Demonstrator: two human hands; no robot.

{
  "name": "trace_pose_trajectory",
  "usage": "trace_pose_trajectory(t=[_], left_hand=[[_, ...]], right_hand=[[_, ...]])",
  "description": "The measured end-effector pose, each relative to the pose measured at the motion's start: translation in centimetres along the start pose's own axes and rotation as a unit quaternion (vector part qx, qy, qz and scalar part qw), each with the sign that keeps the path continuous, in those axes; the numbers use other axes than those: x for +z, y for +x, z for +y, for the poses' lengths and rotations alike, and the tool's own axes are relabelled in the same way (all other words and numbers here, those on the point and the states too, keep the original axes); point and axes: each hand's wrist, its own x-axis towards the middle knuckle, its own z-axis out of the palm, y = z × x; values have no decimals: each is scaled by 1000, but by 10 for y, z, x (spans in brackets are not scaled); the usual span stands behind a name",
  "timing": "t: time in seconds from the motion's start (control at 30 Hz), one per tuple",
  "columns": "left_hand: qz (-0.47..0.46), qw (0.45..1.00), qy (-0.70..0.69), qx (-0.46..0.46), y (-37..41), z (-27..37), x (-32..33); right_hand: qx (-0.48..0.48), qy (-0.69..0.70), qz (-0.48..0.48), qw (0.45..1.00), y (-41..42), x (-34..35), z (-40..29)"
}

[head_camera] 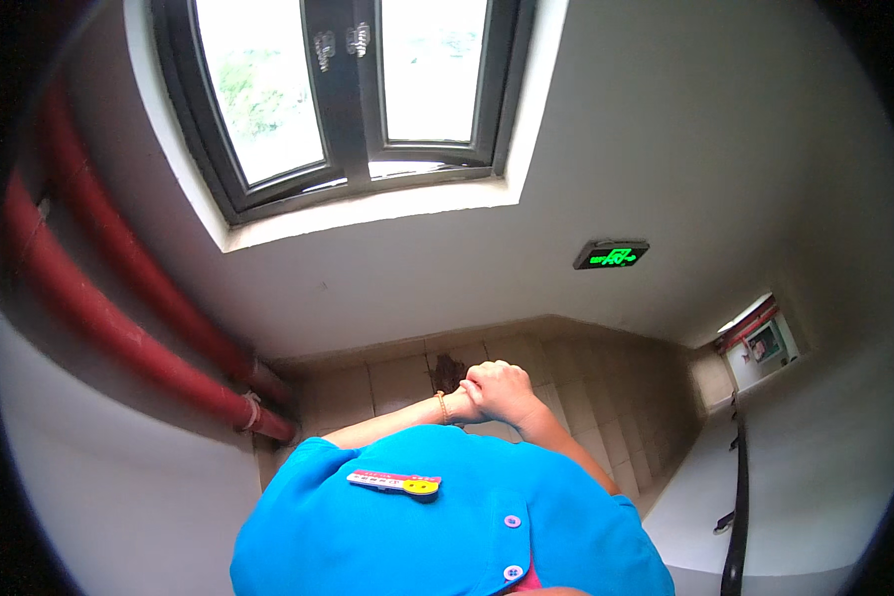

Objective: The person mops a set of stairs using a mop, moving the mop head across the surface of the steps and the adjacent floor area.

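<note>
My left hand [464, 406], with a beaded bracelet on its wrist, lies partly under my right hand [501, 391] in front of my body. The right hand is closed over it, and the left fingers are mostly hidden. No object shows in either hand. Below them is my blue shirt [417, 536], with two buttons and a name badge [391, 483] bearing writing and a yellow face-shaped piece. Just beyond the hands, a dark brown thing [448, 371] is on the tiled floor [398, 380]; whether it is a cloth or a mat is unclear.
Stairs [603, 417] descend at the right beside a wall-mounted black handrail [739, 492]. Thick red pipes [127, 335] run down the left side. A dark-framed window [350, 97] and a green lit exit sign [612, 255] are on the wall ahead.
</note>
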Motion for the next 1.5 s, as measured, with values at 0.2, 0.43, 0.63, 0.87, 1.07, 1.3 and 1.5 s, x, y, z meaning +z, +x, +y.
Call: trace_pose_trajectory(t=[0.2,0.43,0.63,0.87,1.07,1.3,1.5], left_hand=[[1,1000,-1,28,-6,-6,-23],[12,999,-5,38,-22,-17,-51],[18,999,-5,38,-30,-23,-66],[15,999,2,41,-33,-23,-72],[18,999,7,41,-31,-22,-69],[29,999,17,42,-29,-22,-63],[46,997,33,43,-30,-22,-61]], right_hand=[[14,13,-16,1000,20,2,-26],[39,15,-55,998,50,1,-57],[6,-13,-61,998,66,8,-70],[1,-23,-64,998,72,9,-75],[23,-3,-87,996,66,7,-74],[30,19,-92,995,62,1,-66],[16,38,-81,996,60,3,-56]])
